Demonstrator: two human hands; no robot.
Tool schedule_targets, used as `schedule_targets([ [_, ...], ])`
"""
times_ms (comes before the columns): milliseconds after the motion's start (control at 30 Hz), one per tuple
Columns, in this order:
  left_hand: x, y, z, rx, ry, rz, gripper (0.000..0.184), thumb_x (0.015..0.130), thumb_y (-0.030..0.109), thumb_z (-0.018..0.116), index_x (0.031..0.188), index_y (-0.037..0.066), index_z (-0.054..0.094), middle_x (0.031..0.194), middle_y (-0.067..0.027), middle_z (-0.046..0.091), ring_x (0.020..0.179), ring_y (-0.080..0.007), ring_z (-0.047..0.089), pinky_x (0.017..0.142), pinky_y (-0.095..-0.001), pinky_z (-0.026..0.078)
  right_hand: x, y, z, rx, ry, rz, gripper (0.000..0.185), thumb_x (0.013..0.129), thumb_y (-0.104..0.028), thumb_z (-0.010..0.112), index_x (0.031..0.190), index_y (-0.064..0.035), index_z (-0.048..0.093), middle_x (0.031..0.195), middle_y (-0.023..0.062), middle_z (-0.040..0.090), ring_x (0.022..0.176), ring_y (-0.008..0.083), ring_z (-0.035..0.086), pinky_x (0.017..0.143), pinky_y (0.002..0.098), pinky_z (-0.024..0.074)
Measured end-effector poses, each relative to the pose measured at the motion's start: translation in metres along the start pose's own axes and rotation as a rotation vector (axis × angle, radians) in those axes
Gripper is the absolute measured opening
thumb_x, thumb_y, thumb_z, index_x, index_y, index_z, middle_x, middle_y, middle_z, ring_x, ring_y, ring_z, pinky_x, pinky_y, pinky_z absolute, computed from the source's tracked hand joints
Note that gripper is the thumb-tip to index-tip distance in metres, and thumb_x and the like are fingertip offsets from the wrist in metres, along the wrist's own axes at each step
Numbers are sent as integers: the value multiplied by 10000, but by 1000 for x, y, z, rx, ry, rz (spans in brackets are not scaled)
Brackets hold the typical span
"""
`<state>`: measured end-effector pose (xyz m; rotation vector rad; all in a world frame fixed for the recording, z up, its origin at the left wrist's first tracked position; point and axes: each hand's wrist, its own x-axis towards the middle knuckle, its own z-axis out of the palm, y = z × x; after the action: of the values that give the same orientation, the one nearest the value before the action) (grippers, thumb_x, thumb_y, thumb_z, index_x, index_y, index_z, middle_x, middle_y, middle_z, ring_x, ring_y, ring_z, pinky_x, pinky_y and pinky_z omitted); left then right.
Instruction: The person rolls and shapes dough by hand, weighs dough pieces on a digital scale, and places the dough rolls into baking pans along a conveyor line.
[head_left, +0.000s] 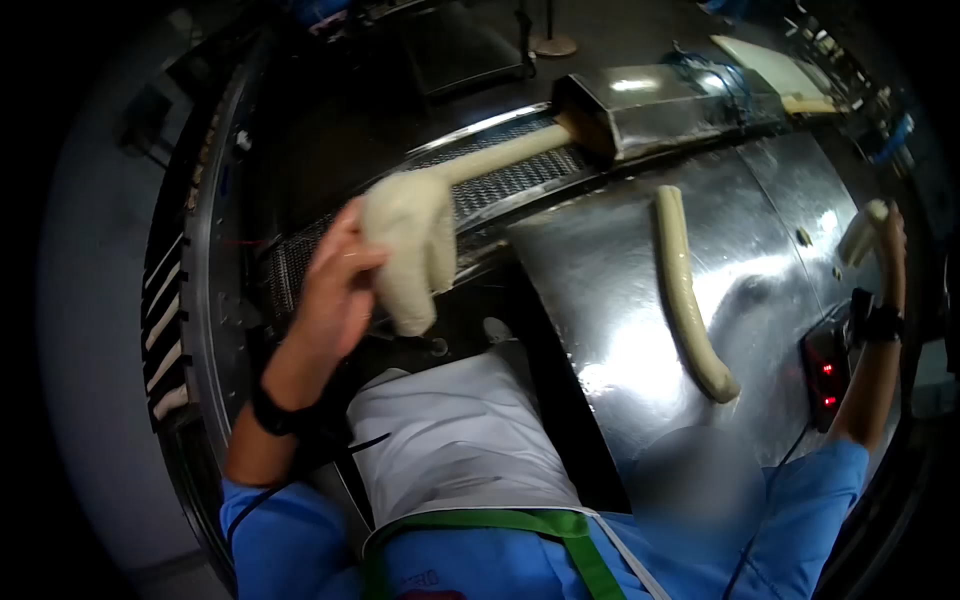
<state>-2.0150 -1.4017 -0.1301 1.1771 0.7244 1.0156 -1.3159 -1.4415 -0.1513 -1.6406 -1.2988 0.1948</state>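
My left hand [337, 285] holds a thick, folded piece of pale dough [405, 235], its fingers pressed against the left side and a flap hanging down. At the far right, my right hand [893, 238] grips a smaller piece of pale dough [860, 235] above the metal table. Between the hands, a long, slightly curved dough roll [680, 290] lies on the shiny metal table [590, 270], touched by neither hand. Another dough strip [510, 153] rests on a mesh conveyor [480, 190], running from the metal housing to behind the held dough.
A metal housing [670, 110] stands at the conveyor's right end. A dark box with red digits [826, 375] sits at the table's right side. Several pale strips [165, 340] lie in a rack at far left. A white board [775, 70] is at the upper right.
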Motion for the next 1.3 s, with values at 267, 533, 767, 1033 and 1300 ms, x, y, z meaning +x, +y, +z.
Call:
schedule_targets([
  [267, 73, -23, 80, 62, -500, 208, 348, 813, 258, 456, 1075, 29, 442, 994, -107, 476, 911, -185, 483, 783, -312, 404, -141, -280, 267, 526, -532, -182, 643, 681, -253, 642, 1217, -74, 335, 1109, 137, 458, 1023, 226, 462, 868, 346, 394],
  [533, 181, -88, -48, 1146, -140, 660, 268, 768, 230, 519, 957, 47, 569, 973, -128, 567, 898, -273, 529, 777, -338, 411, -123, -244, 204, -432, -121, -116, 476, 669, -100, 559, 1128, -77, 437, 902, 147, 561, 759, 212, 564, 644, 316, 446],
  [767, 195, -127, -243, 1460, -88, 154, 394, 610, 239, 663, 952, 78, 551, 914, -111, 566, 870, -286, 528, 750, -389, 404, -225, -113, 187, -769, -481, 561, 511, 696, -143, 566, 1153, 14, 401, 1007, 253, 521, 936, 358, 510, 786, 361, 411],
  [1033, 195, -63, -247, 919, -149, -209, 377, 682, 337, 544, 840, -2, 588, 758, -147, 599, 655, -235, 582, 546, -348, 428, -263, -181, 240, -489, -412, 571, 481, 771, -223, 526, 1168, 11, 387, 1024, 202, 440, 937, 355, 446, 817, 410, 355],
  [1300, 164, 24, -231, -386, 24, -278, 384, 753, 179, 510, 1055, -41, 422, 953, -223, 522, 726, -259, 599, 573, -354, 524, -270, -125, 265, -935, -387, 241, 668, 589, -58, 519, 1207, 35, 284, 1067, 241, 374, 978, 392, 421, 825, 403, 379],
])
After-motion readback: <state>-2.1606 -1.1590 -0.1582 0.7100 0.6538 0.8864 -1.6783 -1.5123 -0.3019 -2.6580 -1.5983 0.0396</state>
